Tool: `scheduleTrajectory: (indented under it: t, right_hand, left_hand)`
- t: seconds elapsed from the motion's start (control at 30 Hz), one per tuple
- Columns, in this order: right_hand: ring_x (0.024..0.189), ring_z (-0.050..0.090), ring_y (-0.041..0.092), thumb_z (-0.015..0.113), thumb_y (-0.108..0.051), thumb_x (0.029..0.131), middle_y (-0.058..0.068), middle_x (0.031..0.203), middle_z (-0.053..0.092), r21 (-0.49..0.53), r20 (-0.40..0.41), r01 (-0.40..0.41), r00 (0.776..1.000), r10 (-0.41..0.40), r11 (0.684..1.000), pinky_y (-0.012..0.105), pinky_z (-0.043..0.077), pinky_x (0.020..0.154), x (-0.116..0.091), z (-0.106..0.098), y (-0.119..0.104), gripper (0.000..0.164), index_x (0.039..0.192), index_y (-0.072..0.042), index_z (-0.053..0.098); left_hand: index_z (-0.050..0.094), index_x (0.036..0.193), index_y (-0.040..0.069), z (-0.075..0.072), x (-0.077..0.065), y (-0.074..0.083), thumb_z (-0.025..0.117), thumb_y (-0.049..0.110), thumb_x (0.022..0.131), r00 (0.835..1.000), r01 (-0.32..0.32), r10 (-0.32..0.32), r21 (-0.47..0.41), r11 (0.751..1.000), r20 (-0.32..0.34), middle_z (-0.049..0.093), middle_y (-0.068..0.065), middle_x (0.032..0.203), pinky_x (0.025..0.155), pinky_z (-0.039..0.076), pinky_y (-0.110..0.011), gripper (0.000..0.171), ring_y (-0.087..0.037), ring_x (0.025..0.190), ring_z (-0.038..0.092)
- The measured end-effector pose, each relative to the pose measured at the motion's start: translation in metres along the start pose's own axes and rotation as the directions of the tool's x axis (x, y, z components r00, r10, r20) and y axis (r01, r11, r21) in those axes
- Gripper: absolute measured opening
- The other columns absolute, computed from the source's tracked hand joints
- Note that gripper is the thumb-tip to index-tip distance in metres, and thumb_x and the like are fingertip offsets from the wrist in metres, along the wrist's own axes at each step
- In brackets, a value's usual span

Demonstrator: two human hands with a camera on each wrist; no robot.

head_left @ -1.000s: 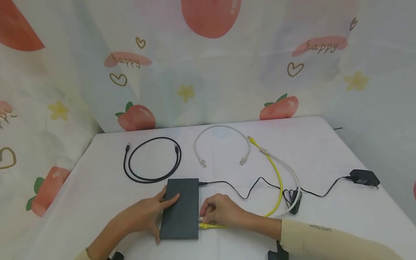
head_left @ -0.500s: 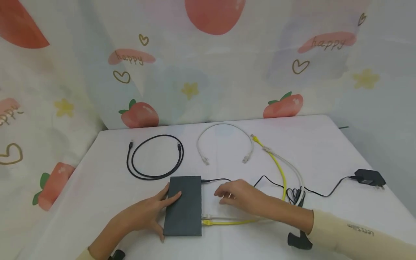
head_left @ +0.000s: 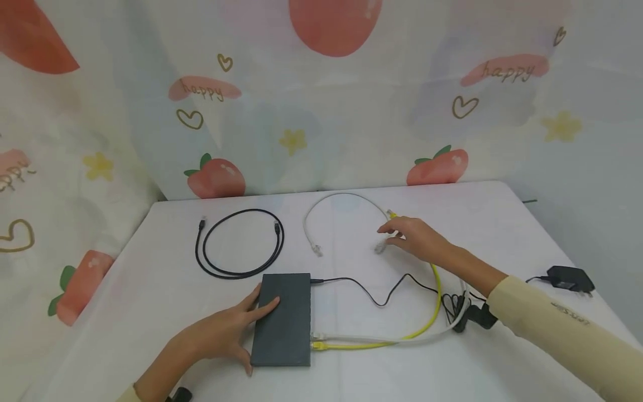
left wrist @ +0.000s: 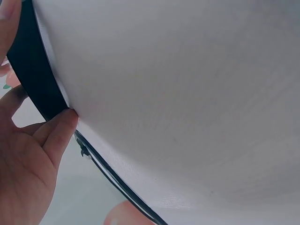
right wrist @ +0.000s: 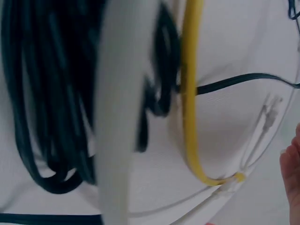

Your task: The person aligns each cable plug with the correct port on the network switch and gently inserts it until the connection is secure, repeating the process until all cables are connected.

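A flat dark grey network box [head_left: 281, 329] lies on the white table. My left hand [head_left: 218, 335] rests spread on its left side, one finger across the top and the thumb at the near corner; in the left wrist view, fingertips [left wrist: 68, 117] touch its edge. A yellow network cable [head_left: 435, 279] and a white network cable [head_left: 361, 338] run from its right side. My right hand [head_left: 417, 239] is over the back right, thumb and fingers apart, beside the clear plug [head_left: 380, 247] of a short white network cable [head_left: 346, 194]. It overlaps the yellow cable's far end.
A coiled black network cable [head_left: 241, 276] lies at the back left. A thin black power cord [head_left: 384, 304] leads from the box through a tied bundle [head_left: 457, 312] to a power adapter [head_left: 570, 278] at the right. A patterned cloth [head_left: 321, 128] hangs behind the table.
My right hand has let go at the box's right side and moved back and right to the short white cable's plug. The left hand stays on the box.
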State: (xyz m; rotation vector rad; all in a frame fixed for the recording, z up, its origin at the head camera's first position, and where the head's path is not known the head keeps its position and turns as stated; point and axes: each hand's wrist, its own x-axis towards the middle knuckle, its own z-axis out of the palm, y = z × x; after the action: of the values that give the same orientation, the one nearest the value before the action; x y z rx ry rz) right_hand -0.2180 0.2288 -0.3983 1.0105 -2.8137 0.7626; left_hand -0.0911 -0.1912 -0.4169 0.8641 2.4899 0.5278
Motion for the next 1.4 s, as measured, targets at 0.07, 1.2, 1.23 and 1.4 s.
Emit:
scheduleTrajectory:
  t: [0.07,1.2,1.23,1.4]
  right_hand:
    - [0.097,0.060,0.026,0.073,0.004,0.078,0.009,0.105,0.066,-0.037,0.026,0.004,1.000,-0.003,0.999,0.040,0.048,0.081,0.000,0.004,0.011,0.030,0.108,-0.001,0.067]
    - [0.093,0.060,0.025,0.071,0.008,0.078,0.017,0.100,0.061,0.003,-0.722,0.124,0.687,-0.083,0.992,0.021,0.047,0.082,0.029,-0.008,0.003,0.038,0.114,0.006,0.058]
    - [0.092,0.060,0.024,0.070,0.007,0.080,0.018,0.100,0.061,0.026,-0.761,0.113,0.647,-0.054,0.993,0.020,0.047,0.082,0.030,-0.011,0.002,0.036,0.114,0.006,0.057]
    - [0.089,0.060,0.011,0.068,0.002,0.084,0.014,0.099,0.063,0.209,-0.858,0.041,0.488,0.163,0.977,0.018,0.047,0.077,0.035,-0.031,-0.003,0.030,0.112,0.006,0.058]
  left_hand:
    - [0.016,0.152,0.025,0.000,0.001,0.000,0.082,0.052,0.055,1.000,-0.007,0.007,0.003,1.000,-0.006,0.002,-0.025,0.153,0.092,0.043,-0.043,0.121,-0.037,0.130,0.034]
    - [0.016,0.152,0.028,0.003,0.000,0.001,0.083,0.048,0.055,1.000,0.029,-0.029,-0.078,0.997,0.004,0.000,-0.022,0.154,0.095,0.039,-0.045,0.120,-0.035,0.133,0.028]
    - [0.016,0.152,0.028,0.003,0.000,0.001,0.083,0.048,0.055,1.000,0.030,-0.030,-0.079,0.996,0.005,-0.001,-0.021,0.154,0.095,0.039,-0.045,0.120,-0.034,0.133,0.028]
    - [0.015,0.152,0.028,0.003,0.000,0.001,0.082,0.050,0.055,0.999,0.032,-0.031,-0.072,0.997,0.005,-0.001,-0.021,0.154,0.095,0.039,-0.045,0.120,-0.034,0.134,0.027]
